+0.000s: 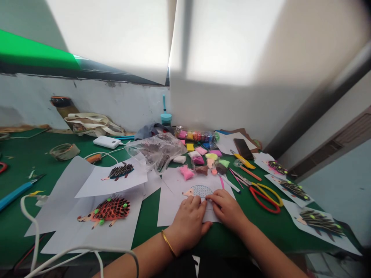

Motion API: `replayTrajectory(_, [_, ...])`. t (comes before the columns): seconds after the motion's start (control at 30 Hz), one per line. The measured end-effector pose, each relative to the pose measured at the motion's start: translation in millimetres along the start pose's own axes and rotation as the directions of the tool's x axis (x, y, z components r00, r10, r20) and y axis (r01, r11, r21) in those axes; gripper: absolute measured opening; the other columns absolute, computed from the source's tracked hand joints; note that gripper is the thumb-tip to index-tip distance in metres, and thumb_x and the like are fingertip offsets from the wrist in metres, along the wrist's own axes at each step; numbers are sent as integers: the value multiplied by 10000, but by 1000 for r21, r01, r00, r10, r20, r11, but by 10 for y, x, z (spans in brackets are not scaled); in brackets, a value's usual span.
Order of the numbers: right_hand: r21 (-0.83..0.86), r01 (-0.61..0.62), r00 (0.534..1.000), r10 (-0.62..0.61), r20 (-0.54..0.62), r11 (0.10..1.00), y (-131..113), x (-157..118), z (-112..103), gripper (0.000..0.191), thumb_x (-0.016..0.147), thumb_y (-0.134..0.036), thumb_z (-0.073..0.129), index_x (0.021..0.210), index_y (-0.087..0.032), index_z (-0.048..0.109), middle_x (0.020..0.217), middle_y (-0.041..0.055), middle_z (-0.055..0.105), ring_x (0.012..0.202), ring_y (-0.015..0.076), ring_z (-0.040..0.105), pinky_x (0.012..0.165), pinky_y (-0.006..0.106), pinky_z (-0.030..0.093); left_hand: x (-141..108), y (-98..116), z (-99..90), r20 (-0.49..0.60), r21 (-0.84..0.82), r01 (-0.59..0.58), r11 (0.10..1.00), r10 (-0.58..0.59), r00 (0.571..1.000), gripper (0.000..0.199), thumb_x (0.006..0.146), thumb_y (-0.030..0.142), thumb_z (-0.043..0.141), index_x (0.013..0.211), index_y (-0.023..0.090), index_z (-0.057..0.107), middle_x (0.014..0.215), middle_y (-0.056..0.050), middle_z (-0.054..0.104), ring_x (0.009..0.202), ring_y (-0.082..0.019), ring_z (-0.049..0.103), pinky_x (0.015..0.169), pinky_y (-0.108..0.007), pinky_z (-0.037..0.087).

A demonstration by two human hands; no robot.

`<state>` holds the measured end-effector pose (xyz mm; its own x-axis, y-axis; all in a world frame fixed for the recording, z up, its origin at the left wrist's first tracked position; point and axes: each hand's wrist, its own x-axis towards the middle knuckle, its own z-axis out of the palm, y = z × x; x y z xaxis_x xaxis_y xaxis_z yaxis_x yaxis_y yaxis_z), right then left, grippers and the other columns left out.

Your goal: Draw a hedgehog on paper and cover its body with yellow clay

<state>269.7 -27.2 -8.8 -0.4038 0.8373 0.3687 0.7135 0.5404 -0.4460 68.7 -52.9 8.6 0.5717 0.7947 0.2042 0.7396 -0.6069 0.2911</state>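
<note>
A white sheet of paper (168, 197) lies in front of me with a hedgehog picture (199, 192), its body light blue with a scale-like pattern and its face peach. My left hand (189, 218) rests on the sheet below the hedgehog, fingers stretched out and lying fairly flat. At the hedgehog's lower right edge, the fingertips of my right hand (227, 208) are drawn together against the paper. Whatever is between them, if anything, is too small to make out. A pink strip (222, 182) and a white pen (232, 184) lie just above my right hand.
Red and yellow scissors (265, 197), a yellow cutter (243, 159) and a dark phone (242, 148) lie to the right. Beyond the sheet are several clay packets (198, 159) and a plastic bag (156, 148). Finished hedgehog pictures (107, 212) flank both sides; a white cable (36, 231) runs left.
</note>
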Motion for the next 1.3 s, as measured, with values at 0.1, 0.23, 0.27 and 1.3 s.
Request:
replayTrajectory(0.1, [24, -1, 1000, 1, -13, 1000, 19, -4, 1, 325, 876, -90, 484, 1119, -214, 659, 952, 70, 623, 941, 216, 570, 840, 358, 496, -2, 1, -4, 2, 4, -5, 1000, 5, 1000, 584, 816, 442, 658, 1314, 193, 482, 1180, -103, 511, 1061, -304, 481, 927, -467, 440])
replayTrajectory(0.23, [29, -1, 1000, 1, 6, 1000, 15, -6, 10, 297, 882, -108, 491, 1091, -208, 678, 936, 69, 623, 922, 214, 568, 835, 368, 493, 0, 2, -15, 4, 2, -4, 1000, 4, 1000, 562, 817, 441, 654, 1298, 195, 495, 1157, -97, 515, 1050, -298, 484, 921, -460, 441])
replayTrajectory(0.27, [24, -1, 1000, 1, 8, 1000, 11, -5, 12, 295, 881, -111, 493, 1085, -207, 683, 930, 69, 624, 915, 214, 568, 829, 369, 494, 0, 2, -15, 6, 1, -4, 1000, 4, 1000, 554, 818, 442, 653, 1291, 198, 500, 1152, -95, 516, 1047, -297, 485, 918, -459, 442])
replayTrajectory(1.3, [38, -5, 1000, 4, 12, 999, 21, 1, 0, 335, 852, -108, 498, 1085, -220, 711, 901, 63, 627, 887, 207, 579, 794, 359, 505, -1, 8, 2, -12, 0, -5, 1000, 5, 1000, 551, 825, 441, 644, 1295, 200, 487, 1138, -96, 515, 1058, -295, 479, 917, -459, 434])
